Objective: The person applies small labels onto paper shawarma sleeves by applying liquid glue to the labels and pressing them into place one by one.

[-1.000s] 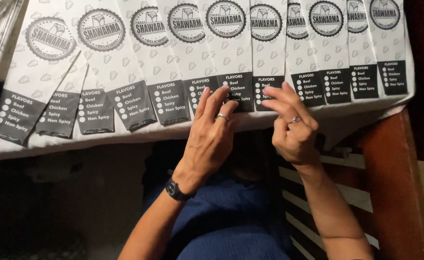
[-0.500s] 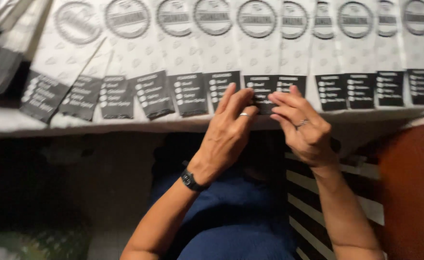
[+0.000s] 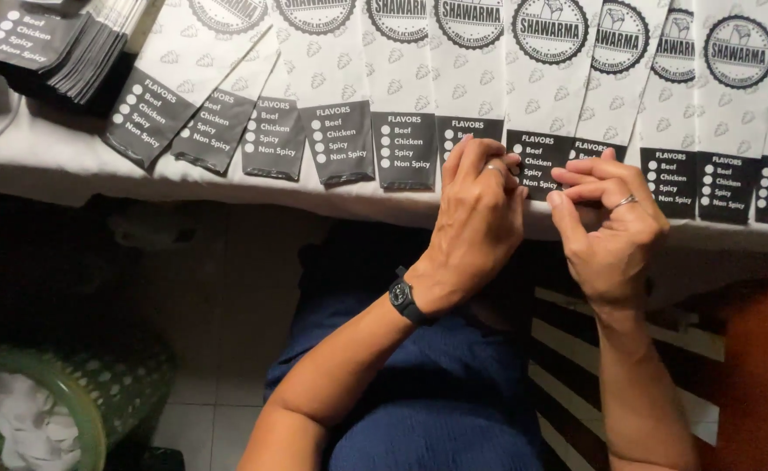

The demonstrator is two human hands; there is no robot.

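Observation:
A row of overlapping white paper bags lies along the table's front edge, each with a round black emblem and a black lower band. My left hand, with a ring and a black wristwatch, rests its curled fingers on the black band of one bag. My right hand, also ringed, pinches the right side of that same band with bunched fingertips. The two hands nearly touch. Whether anything small sits between the fingers is hidden.
A fanned stack of the same bags sits at the top left on the white tablecloth. Below the table are a green basket with white cloth, my blue-clad lap, and a reddish-brown chair part at the right.
Both hands have stayed at the same bag while their fingers drew closer together. The view has shifted, so the bag stack and basket at the left now show.

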